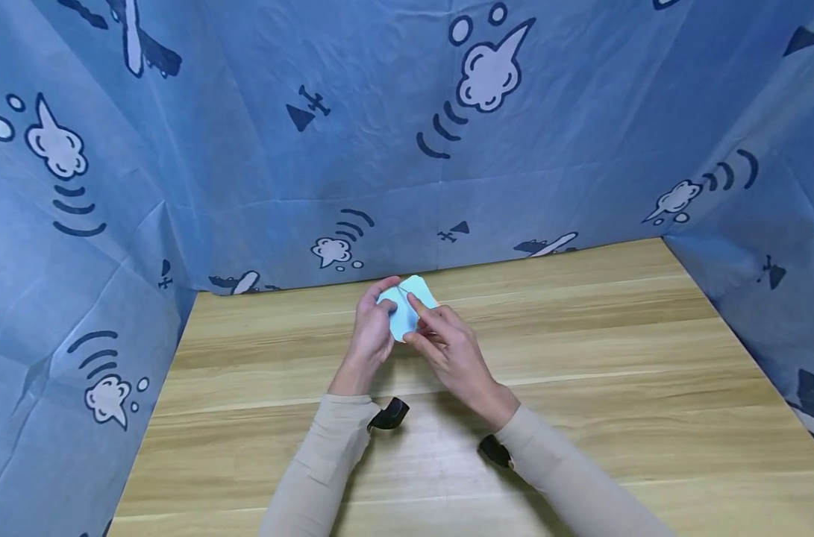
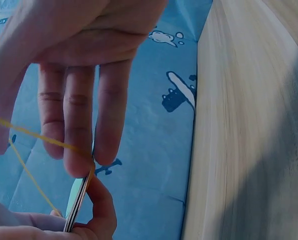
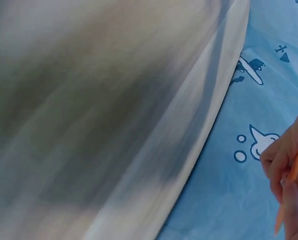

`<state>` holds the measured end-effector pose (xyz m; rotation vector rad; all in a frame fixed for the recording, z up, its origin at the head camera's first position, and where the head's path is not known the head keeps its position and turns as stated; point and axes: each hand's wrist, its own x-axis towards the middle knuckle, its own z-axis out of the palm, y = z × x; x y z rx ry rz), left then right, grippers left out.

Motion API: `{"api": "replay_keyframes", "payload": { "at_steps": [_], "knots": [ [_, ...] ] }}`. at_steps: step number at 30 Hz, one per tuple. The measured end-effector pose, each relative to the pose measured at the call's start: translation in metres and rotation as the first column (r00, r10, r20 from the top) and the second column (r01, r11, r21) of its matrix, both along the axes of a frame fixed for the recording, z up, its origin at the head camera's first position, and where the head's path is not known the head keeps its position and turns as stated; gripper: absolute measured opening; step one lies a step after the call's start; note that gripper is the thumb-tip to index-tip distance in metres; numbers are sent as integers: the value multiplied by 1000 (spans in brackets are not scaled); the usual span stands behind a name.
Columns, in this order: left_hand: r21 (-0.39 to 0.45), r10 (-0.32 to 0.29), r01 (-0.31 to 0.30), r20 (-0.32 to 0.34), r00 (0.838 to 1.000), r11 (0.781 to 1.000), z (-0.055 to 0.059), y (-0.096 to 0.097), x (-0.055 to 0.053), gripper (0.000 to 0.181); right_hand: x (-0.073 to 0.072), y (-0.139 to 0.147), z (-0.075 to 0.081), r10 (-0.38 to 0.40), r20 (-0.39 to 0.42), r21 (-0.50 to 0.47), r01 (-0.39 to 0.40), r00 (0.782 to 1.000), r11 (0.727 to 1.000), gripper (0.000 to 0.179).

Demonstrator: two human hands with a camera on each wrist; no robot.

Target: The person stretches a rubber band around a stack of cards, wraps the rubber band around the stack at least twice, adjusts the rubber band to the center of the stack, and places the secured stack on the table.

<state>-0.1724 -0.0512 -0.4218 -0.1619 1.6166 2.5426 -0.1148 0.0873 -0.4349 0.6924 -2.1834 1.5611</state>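
Note:
A thin stack of light-blue cards [image 1: 403,319] with rounded corners is held up above the table's far part. My right hand [image 1: 459,350] pinches the stack between thumb and fingers, its index fingertip over the blue face. My left hand [image 1: 371,328] is at the stack's left side. In the left wrist view its fingers [image 2: 78,115] point straight down and touch the layered edge. A thin yellow elastic band [image 2: 39,136] runs taut from the left thumb to the stack. An orange side of the stack [image 3: 297,164] shows in the right wrist view.
The wood-grain table [image 1: 259,418] lies under both hands. Blue printed cloth [image 1: 380,149] rises behind it and along the left and right sides. Black wrist cameras [image 1: 389,414] are at both cuffs.

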Motion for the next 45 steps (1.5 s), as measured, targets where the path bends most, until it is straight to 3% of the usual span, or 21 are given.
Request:
{"api": "replay_keyframes", "payload": {
  "at_steps": [6,10,14,20,24,33,41,45],
  "knots": [
    [-17,-9,9,1,1000,1000,1,1,2,48,0,-5,1,-60,-59,46,63,996,997,60],
    [-34,-37,37,-1,999,999,1,1,2,47,-1,-3,1,-144,-133,148,164,981,975,59],
    [-67,-45,45,-1,999,997,2,0,2,46,-3,1,2,-232,-203,290,285,951,914,65],
    [-120,-24,23,-10,1000,993,2,0,3,47,-8,8,5,-330,-260,472,418,907,776,82],
    [-148,9,-15,-36,999,989,3,1,5,45,-10,10,7,-366,-222,526,426,904,736,89],
    [-169,67,-86,-118,991,982,3,5,8,43,-9,12,11,-368,-126,539,375,921,754,84],
    [-199,134,-164,-155,979,966,8,3,9,41,-7,10,17,-382,12,496,326,924,805,83],
    [-180,189,-225,-196,962,958,13,0,8,41,-5,10,18,-375,127,438,287,918,852,73]
  ]
}}
